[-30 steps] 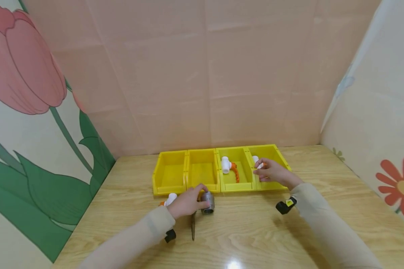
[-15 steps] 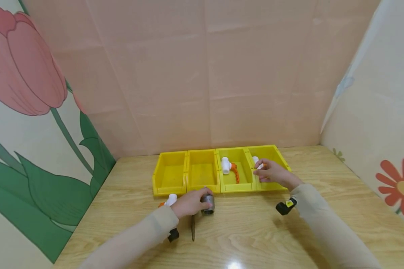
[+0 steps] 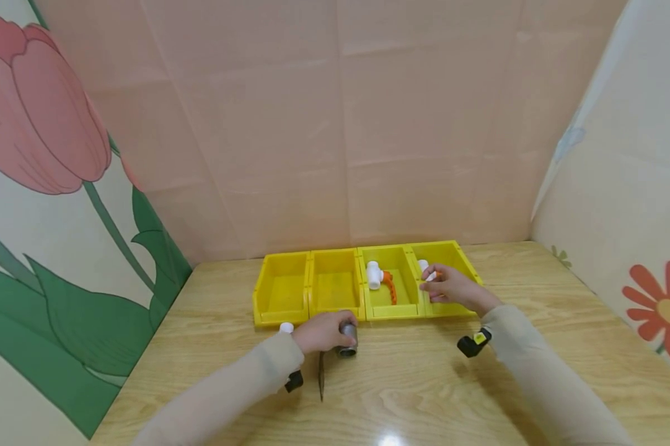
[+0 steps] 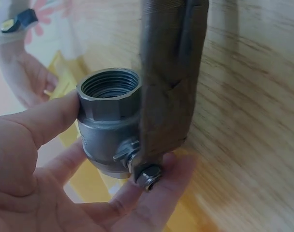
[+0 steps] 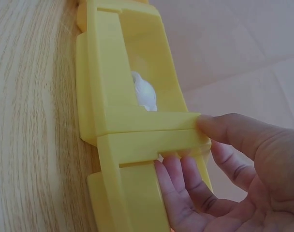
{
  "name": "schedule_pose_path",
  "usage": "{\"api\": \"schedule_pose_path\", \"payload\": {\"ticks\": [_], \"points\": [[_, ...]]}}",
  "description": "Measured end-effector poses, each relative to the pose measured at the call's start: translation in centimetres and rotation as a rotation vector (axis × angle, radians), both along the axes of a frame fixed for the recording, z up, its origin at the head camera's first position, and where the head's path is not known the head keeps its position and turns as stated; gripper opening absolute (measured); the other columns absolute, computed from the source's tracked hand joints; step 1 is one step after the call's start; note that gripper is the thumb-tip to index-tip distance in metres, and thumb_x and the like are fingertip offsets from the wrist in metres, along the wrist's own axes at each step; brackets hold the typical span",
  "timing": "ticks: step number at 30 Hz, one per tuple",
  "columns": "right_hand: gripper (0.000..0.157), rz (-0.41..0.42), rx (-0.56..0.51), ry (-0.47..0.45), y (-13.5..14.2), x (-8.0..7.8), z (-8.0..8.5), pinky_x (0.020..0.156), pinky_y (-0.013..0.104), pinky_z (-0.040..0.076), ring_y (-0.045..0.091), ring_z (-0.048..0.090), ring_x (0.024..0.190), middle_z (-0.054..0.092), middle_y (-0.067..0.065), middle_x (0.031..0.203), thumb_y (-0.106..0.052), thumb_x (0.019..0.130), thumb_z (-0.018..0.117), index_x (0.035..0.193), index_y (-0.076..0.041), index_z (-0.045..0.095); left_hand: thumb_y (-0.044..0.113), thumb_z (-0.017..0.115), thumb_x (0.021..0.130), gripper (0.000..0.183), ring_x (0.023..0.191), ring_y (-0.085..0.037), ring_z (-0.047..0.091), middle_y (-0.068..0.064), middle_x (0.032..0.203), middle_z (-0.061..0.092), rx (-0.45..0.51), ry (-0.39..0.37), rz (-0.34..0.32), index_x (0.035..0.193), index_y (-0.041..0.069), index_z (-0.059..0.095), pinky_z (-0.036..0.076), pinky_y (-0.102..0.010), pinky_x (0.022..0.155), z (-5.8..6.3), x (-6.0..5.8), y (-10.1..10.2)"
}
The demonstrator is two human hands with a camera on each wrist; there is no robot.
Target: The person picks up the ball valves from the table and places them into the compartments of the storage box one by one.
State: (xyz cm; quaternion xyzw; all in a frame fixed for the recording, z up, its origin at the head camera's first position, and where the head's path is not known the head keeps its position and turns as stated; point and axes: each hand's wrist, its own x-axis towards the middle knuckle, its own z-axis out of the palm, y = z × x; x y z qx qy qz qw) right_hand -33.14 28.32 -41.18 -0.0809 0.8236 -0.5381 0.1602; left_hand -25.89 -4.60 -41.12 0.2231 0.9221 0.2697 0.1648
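My left hand [image 3: 323,331] grips a grey metal ball valve [image 4: 110,125], thumb on one side and fingers curled round the other. Its threaded opening and flat brownish lever handle [image 4: 171,77] show in the left wrist view. My right hand [image 3: 454,288] holds the adjoining side walls of the two right-hand yellow bins [image 5: 156,137]; the thumb lies at the top edge and the fingers reach inside the rightmost bin. A white plastic valve [image 3: 374,275] with an orange handle lies in the third bin. Another white piece [image 3: 423,265] in the rightmost bin is partly hidden by that hand.
Several yellow bins [image 3: 281,282] stand in a row on the wooden table [image 3: 401,384], near the pinkish back wall [image 3: 346,124]. A further white piece [image 3: 286,327] sits behind my left wrist, mostly hidden. Patterned side walls flank the table.
My left hand has shifted slightly right and its fingers have come further round the ball valve, which has moved very little. My right hand stays in place.
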Motion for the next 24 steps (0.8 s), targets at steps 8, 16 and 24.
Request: {"api": "schedule_pose_path", "payload": {"ticks": [8, 16, 24], "points": [[0.037, -0.009, 0.02, -0.002, -0.1, 0.0, 0.0, 0.074, 0.028, 0.056, 0.02, 0.059, 0.079, 0.054, 0.009, 0.094, -0.023, 0.095, 0.063, 0.117, -0.002, 0.044, 0.03, 0.072, 0.088, 0.035, 0.08, -0.013, 0.054, -0.003, 0.103, 0.066, -0.091, 0.087, -0.022, 0.12, 0.018, 0.063, 0.046, -0.027, 0.068, -0.2, -0.1, 1.0], [0.035, -0.008, 0.01, -0.002, -0.2, 0.1, 0.0, 0.073, 0.027, 0.057, 0.021, 0.058, 0.078, 0.052, 0.009, 0.094, -0.02, 0.095, 0.062, 0.117, -0.001, 0.043, 0.035, 0.071, 0.088, 0.036, 0.083, -0.012, 0.055, -0.002, 0.108, 0.067, -0.129, 0.089, -0.016, 0.12, 0.02, 0.064, 0.048, -0.028, 0.072, -0.2, -0.1, 1.8], [0.034, -0.005, 0.001, -0.006, -0.2, 0.2, 0.2, 0.073, 0.027, 0.057, 0.02, 0.058, 0.078, 0.052, 0.009, 0.094, -0.019, 0.096, 0.062, 0.117, -0.001, 0.043, 0.038, 0.071, 0.087, 0.034, 0.081, -0.012, 0.055, 0.0, 0.105, 0.068, -0.182, 0.13, -0.017, 0.116, 0.023, 0.065, 0.046, -0.026, 0.07, -0.7, -0.4, 2.3]]}}
